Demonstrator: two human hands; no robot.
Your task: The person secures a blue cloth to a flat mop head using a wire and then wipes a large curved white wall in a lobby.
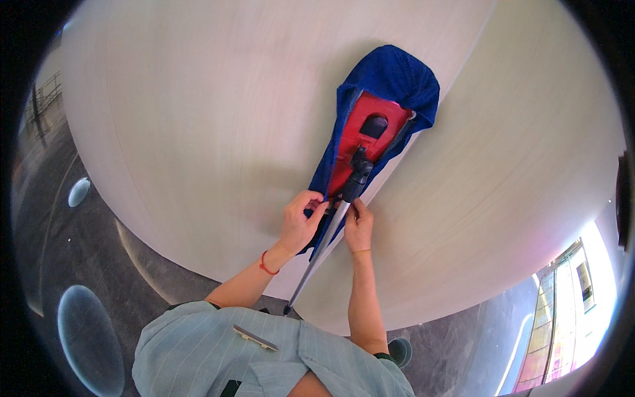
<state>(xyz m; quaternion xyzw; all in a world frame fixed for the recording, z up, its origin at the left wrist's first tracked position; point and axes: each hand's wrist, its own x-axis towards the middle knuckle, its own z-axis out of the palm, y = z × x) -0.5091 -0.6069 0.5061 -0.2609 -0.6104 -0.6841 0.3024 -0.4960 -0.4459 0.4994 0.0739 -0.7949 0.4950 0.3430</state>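
A flat mop head with a red plate point(382, 106) lies on a pale surface, a blue cloth point(397, 71) wrapped around its far end and along its sides. Its grey metal pole point(323, 243) runs from a black joint point(358, 180) down toward my chest. Left of the pole, my left hand point(303, 219) pinches the blue cloth's edge near the plate's near end. On the right, my right hand point(358, 223) touches the cloth beside the joint, its fingertips partly hidden behind the pole. The cloth's loose near end hangs between and below my hands.
The pale surface point(198, 124) is broad, with a seam point(459, 72) running diagonally past the mop head. Dark floor point(163, 258) shows beyond its left and near edges. At the lower right is a bright window point(570, 297).
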